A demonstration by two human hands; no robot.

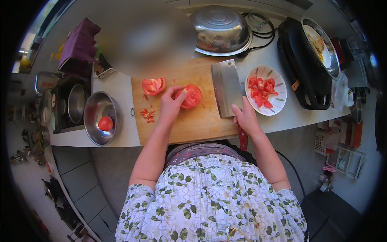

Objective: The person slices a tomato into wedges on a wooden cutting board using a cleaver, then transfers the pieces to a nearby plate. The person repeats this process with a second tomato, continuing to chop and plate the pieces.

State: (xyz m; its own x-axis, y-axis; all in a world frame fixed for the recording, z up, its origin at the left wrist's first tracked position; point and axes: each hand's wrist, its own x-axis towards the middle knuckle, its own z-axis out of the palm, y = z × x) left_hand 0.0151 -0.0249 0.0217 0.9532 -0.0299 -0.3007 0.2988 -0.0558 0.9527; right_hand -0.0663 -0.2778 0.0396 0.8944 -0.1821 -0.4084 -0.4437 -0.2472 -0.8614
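Observation:
My left hand has its fingers closed on a tomato half, cut face up, on the wooden cutting board. My right hand grips a cleaver by its red handle, with the broad blade over the board's right part. Another tomato half lies on the board, farther back and left of my left hand. Small tomato scraps are scattered near the board's left edge. To the right of the cleaver stands a white plate with cut tomato pieces on it.
At left, a steel bowl holds a whole tomato, near the sink. Behind the board sits an upturned steel colander beside a black cord. A black appliance stands at the right, a metal bowl on it.

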